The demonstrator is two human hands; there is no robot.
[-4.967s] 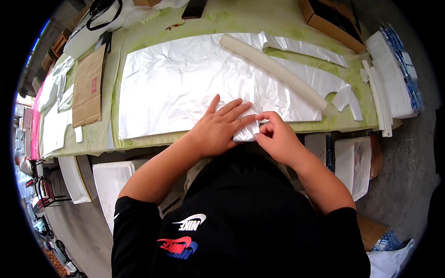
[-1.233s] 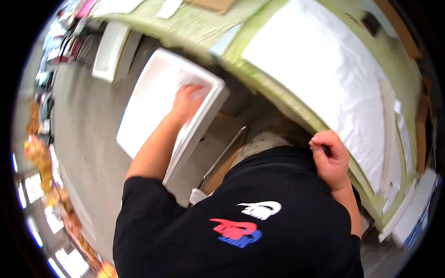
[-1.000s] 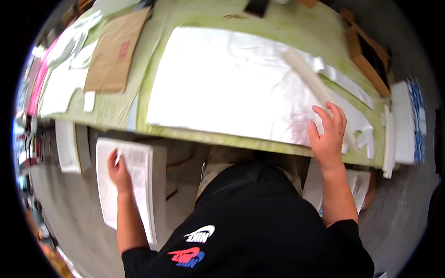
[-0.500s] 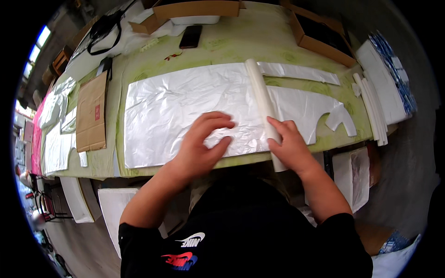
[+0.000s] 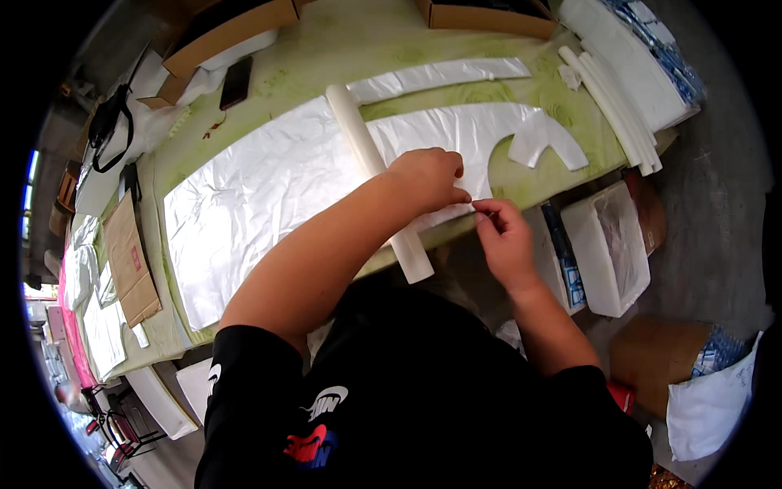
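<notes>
A crinkled white plastic sheet (image 5: 252,175), cut like an apron with a curved strap end at its right, lies on the table. Across it rests a white roll (image 5: 356,130), its near end sticking out past the table edge. My left hand (image 5: 428,179) has crossed over the roll, and its curled fingers pinch the sheet's near edge just right of it. Beside it my right hand (image 5: 509,240) is closed, thumb and forefinger at the same edge. The fingertips almost meet and hide the bit of plastic between them.
A separate white plastic strip (image 5: 440,79) lies behind the sheet. Several white rolls (image 5: 615,110) lie at the table's right end. A phone (image 5: 236,83), an open cardboard box (image 5: 489,20) and a flat piece of cardboard (image 5: 130,261) are also there. White bins (image 5: 607,248) stand below the edge.
My right hand has let go of the roll and moved to the sheet's near edge. My left hand has reached across to the right. The view has swung rightward.
</notes>
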